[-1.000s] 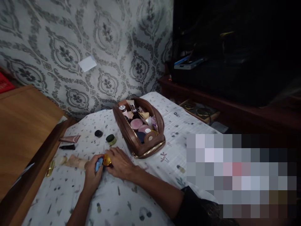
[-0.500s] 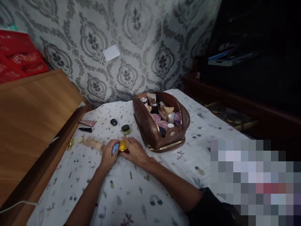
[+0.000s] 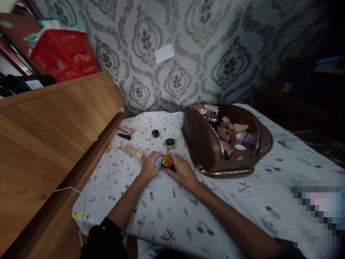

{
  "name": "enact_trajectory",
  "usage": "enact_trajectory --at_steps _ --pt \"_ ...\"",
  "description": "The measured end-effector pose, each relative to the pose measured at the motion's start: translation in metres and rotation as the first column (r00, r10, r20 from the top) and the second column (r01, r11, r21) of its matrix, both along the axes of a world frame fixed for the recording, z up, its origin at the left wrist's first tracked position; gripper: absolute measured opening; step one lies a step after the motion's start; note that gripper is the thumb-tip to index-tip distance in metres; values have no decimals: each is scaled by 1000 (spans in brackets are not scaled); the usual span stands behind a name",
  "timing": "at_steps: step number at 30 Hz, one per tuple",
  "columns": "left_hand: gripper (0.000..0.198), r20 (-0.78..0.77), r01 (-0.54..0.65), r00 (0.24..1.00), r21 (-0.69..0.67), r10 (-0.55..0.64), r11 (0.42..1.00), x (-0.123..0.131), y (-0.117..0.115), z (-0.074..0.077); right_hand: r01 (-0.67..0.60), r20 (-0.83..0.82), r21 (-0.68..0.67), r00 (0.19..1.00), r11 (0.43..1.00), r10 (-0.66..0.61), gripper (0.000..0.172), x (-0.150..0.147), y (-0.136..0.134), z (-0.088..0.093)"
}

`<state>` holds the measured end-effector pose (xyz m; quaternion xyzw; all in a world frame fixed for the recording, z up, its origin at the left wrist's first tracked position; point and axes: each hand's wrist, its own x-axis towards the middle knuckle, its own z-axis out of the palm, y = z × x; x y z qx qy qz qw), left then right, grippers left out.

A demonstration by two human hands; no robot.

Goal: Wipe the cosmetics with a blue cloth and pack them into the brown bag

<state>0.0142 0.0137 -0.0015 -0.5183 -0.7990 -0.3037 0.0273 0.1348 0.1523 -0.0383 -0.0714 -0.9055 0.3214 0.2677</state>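
My left hand (image 3: 150,166) is closed around a small blue item (image 3: 158,160), whose kind I cannot make out. Just beside it, my right hand (image 3: 183,171) grips a small jar with a shiny gold lid (image 3: 167,161). Both hands rest low over the patterned white sheet, close together. Beyond them sits a squat green jar with a dark lid (image 3: 170,143), and a round black compact (image 3: 155,133) lies farther back. A beige tube (image 3: 132,151) lies by my left hand. To the right stands an unzipped brown cosmetics bag (image 3: 201,144) filled with bottles and tubes.
Along the left edge lie a pink tube (image 3: 127,130), a black tube (image 3: 124,136), a small gold item (image 3: 109,147) and a round cream-coloured piece (image 3: 119,145). A wooden panel (image 3: 61,133) with a red basket (image 3: 67,54) on top borders the left. Patterned wallpaper (image 3: 145,39) rises behind.
The view has swung left, so everything appears shifted right and more of the red basket shows. Both hands keep hold of the blue item and the gold-lidded jar, side by side.
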Motion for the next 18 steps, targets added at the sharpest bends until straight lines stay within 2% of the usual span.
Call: enact_trajectory --at_steps 5,9,11,13,16,18 --pt "37 -51 18 998 -42 -20 999 14 -12 2 -12 -31 -8 999 1000 12 62 5 6 -8" --pt "32 -111 -34 994 -93 24 995 9 -24 17 -2 -20 -24 1000 1000 1 62 8 8 -8" --pt "30 -122 -120 986 -77 110 990 -13 -32 29 22 -1 -34 1000 999 -22 61 9 8 -6" --pt "30 -136 -274 955 -51 265 960 -47 -41 42 41 19 -46 999 998 -40 59 9 7 -2" --pt "33 -161 -523 843 -28 513 852 -107 -56 53 66 31 -91 998 994 -63 57 10 7 4" --pt "37 -167 -632 768 -48 618 773 -140 -66 52 95 28 -125 995 988 -92 58 11 7 8"
